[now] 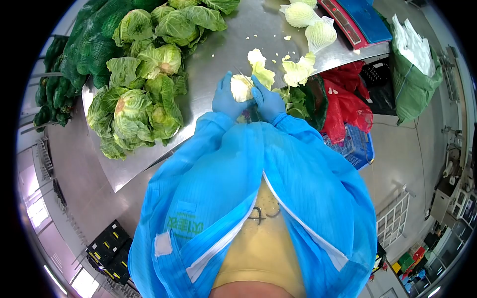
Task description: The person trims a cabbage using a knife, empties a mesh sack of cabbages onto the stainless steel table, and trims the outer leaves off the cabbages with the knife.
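Between my two blue-gloved hands is a small, pale, stripped cabbage [242, 88], just over the near edge of the steel table. My left hand [225, 99] wraps around its left side and underside. On the other side, my right hand [269, 103] is closed against the cabbage, its thumb near the front. A thin dark line shows just above the cabbage; I cannot make out whether it is a blade. Pale trimmed leaves [260, 69] lie beyond my right hand, with more loose leaves [298, 70] further right.
Untrimmed green cabbages [133, 114] are heaped on the left of the steel table [213, 59], near green net sacks [92, 44]. Net-wrapped cabbages [319, 34] and a red-and-blue scale [355, 22] stand at the back right. A blue crate [358, 147] and red netting [343, 107] are below right.
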A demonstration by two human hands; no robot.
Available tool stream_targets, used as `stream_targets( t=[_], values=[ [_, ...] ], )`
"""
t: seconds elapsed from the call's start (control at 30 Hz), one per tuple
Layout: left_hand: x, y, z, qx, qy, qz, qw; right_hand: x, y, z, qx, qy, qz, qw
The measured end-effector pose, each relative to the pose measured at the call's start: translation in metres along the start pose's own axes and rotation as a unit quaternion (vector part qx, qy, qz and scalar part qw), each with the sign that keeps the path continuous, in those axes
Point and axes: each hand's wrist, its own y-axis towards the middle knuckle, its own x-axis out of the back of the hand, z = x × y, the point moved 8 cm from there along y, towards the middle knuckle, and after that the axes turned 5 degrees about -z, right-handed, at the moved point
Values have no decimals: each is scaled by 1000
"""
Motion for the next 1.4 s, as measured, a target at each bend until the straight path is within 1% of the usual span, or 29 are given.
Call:
stream_targets(
  t=[0.07,0.1,0.17,0.3,0.37,0.4,0.47,0.5,0.57,0.6,0.67,0.8,0.87,0.9,0.97,1.0,1.07,1.1,1.13,1.17,1.2,1.27,1.3,1.37,1.4],
  values=[
    [-1,-1,2,-1,-5,-5,1000,2,0,1,17,111,-56,992],
    [0,0,1,0,-5,-5,1000,2,-1,3,17,111,-55,992],
    [0,-1,2,33,-4,11,999,1,-4,4,-17,249,-27,968],
    [2,-1,3,20,-24,-5,1000,-8,-2,-4,-51,297,-11,953],
    [2,0,5,27,-30,7,999,2,5,0,22,133,-59,989],
    [3,-1,4,27,-30,7,999,0,10,-3,21,133,-60,989],
    [4,-1,1,19,-28,11,999,14,19,3,99,154,-146,972],
    [2,0,3,18,-28,11,999,18,27,0,99,154,-147,972],
    [1,0,4,-8,-30,3,1000,6,42,-4,88,104,-8,991],
    [1,0,5,-8,-30,5,999,9,47,-6,87,104,-9,991],
    [1,0,3,-29,-29,14,999,8,52,4,147,133,46,979],
    [3,0,2,-40,-43,23,998,13,53,8,176,87,70,978],
    [3,0,2,-70,-40,17,997,21,46,19,228,4,32,973],
    [3,0,2,-69,-39,16,997,23,44,24,229,4,33,973],
    [0,0,1,-70,-36,27,997,24,39,33,234,-92,24,968],
    [-1,-1,3,-70,-36,27,997,18,36,34,235,-92,24,967],
    [-1,-2,8,-69,-34,11,997,16,39,19,140,-11,-59,988],
    [0,-3,7,-69,-34,10,997,8,37,16,140,-11,-59,988],
    [1,-4,8,-43,-56,10,997,10,36,4,83,107,-102,986],
    [2,-5,10,-17,-78,9,997,13,32,-5,24,222,-143,964],
    [3,-6,10,-17,-78,8,997,9,28,-2,24,222,-142,964],
    [1,-8,14,16,-98,17,995,12,13,1,33,316,-203,926],
    [-3,-6,20,16,-98,17,995,12,10,3,33,316,-203,926],
    [-3,1,31,-3,-105,-31,994,11,4,-2,2,397,-207,894],
    [-4,-1,34,-4,-107,-28,994,12,2,-4,0,396,-209,894]
  ],
)
